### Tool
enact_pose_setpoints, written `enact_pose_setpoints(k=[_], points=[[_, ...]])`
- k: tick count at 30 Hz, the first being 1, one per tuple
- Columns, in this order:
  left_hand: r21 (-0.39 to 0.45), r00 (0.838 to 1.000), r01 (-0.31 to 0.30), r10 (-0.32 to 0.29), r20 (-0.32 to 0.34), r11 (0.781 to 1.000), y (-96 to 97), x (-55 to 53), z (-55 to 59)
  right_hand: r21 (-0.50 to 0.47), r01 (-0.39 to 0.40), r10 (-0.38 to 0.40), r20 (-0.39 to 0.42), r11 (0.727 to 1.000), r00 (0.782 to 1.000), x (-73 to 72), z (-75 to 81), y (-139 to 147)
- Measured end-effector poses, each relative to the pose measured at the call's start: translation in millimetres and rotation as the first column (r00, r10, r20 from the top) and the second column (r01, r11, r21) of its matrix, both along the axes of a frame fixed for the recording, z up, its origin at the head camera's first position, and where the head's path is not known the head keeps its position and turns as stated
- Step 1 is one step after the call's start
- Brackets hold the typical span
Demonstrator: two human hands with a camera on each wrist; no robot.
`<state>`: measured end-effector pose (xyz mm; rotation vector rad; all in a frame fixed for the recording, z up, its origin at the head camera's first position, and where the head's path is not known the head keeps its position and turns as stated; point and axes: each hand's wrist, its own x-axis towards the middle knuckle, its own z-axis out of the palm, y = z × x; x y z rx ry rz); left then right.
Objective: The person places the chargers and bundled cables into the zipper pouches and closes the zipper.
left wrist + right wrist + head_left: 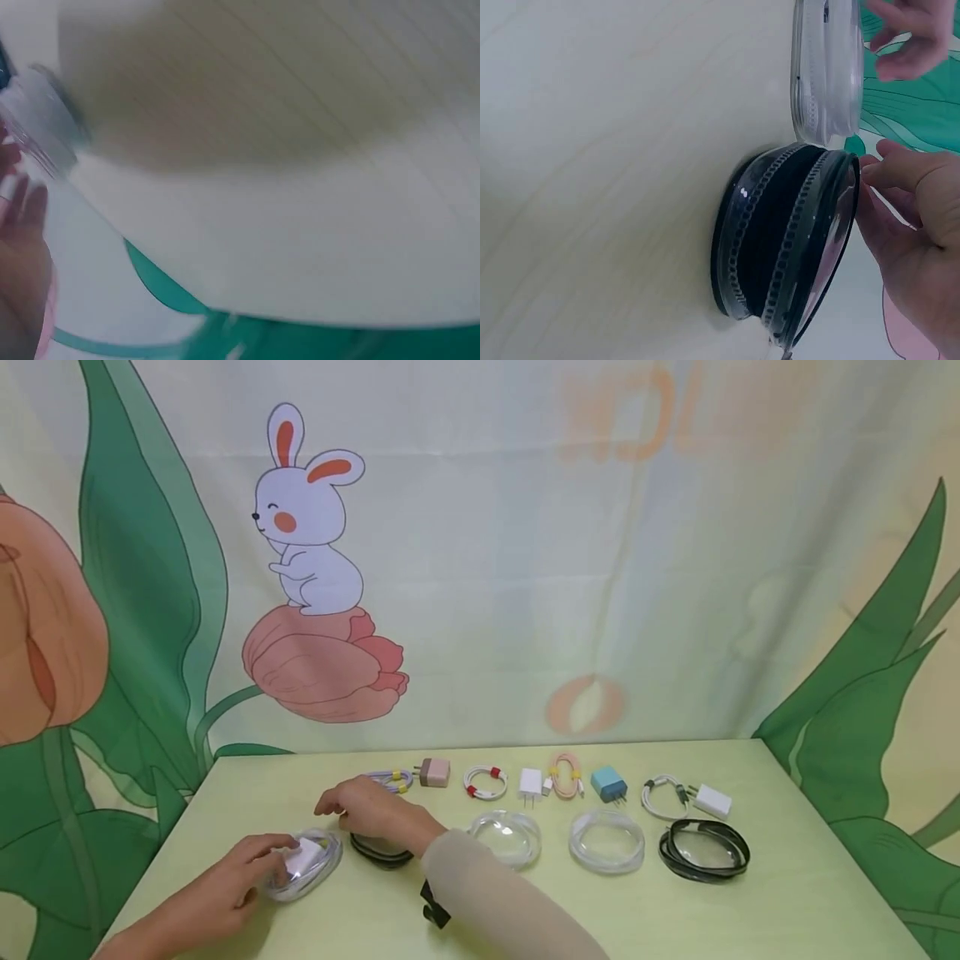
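My left hand (217,889) is over a clear round zip case (324,868) at the table's left, its fingers bent loosely beside a white charger (302,858) that shows on or in the case. In the right wrist view the left fingertips are just above the clear case (829,75). My right hand (375,810) reaches across a black-rimmed clear zip case (381,853). Seen from the right wrist, its thumb and fingertips pinch the top edge of this black-rimmed case (780,232). In the left wrist view the left hand (22,255) is partly cut off.
Along the back lie a purple cable (392,779), pink charger (435,772), white cables (486,782), white charger (531,782), pink cable (566,777), blue charger (609,785) and another white charger (711,802). Two clear cases (606,842) and a black case (705,852) stand right.
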<state>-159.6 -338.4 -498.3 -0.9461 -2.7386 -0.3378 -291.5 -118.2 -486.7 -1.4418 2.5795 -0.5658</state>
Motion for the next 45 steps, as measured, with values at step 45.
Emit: enact_pose_setpoints(k=[45], points=[[-0.104, 0.962, -0.205, 0.22, 0.164, 0.973, 11.2, -10.8, -25.0, 0.382, -0.03, 0.164, -0.324, 0.924, 0.932, -4.5, -11.3, -27]])
